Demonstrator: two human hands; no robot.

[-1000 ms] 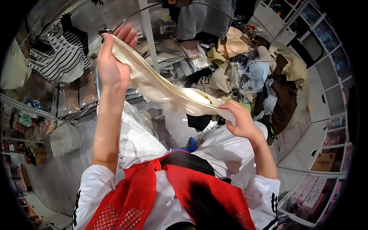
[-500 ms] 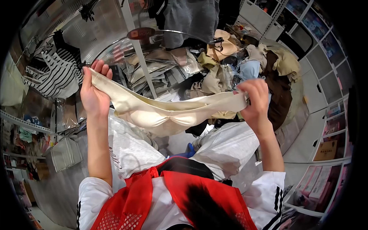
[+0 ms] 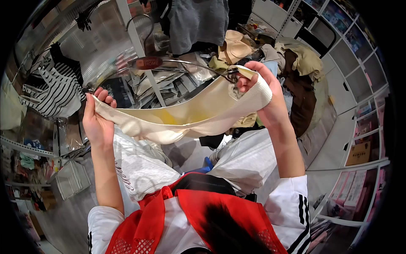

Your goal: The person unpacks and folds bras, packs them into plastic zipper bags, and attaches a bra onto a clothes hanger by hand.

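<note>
A cream bandeau-style bra (image 3: 146,121) is stretched between my two hands, its inside facing up and yellow showing in the cups. My left hand (image 3: 99,118) grips one end, thumb on the near side and fingers behind. A metal hanger (image 3: 148,63) with a red-brown oval label arches just beyond the bra. One hanger clip sits at the left end, by my left thumb. My right hand (image 3: 268,99) holds the other end, folded over, fingertips beside the other clip (image 3: 232,74). Whether that clip bites the fabric I cannot tell.
A pile of clothes (image 3: 296,80) lies ahead to the right, beside packets in clear plastic (image 3: 156,84). Striped tops (image 3: 57,89) hang at left above a white wire basket (image 3: 72,180). White shelving (image 3: 363,76) runs along the right. Grey shorts (image 3: 198,23) hang ahead.
My right hand has turned and brought its end of the bra up to the right clip. The bra has tipped open, showing its inside. The hanger appears lower in view.
</note>
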